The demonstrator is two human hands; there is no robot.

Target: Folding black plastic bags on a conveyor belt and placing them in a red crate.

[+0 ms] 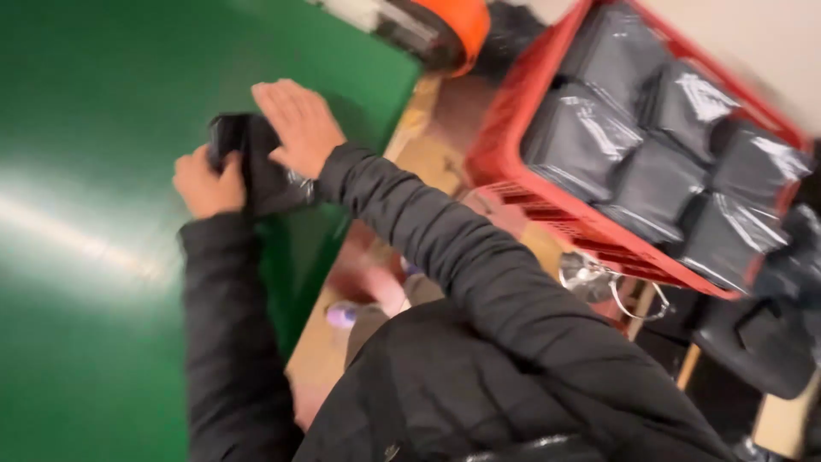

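A black folded item in clear plastic wrap (256, 167) lies on the green table (103, 214). My left hand (208, 181) grips its near left edge with curled fingers. Flat on top of it rests my right hand (297, 124), fingers together, pressing down. Both arms wear black padded sleeves. The picture is tilted and blurred.
A red plastic crate (513, 137) at the right holds several black items wrapped in clear plastic (650, 120). An orange roll-shaped object (453, 26) sits at the table's far edge. Brown cardboard (436, 154) lies below the table edge, and dark bags (761, 334) at the lower right.
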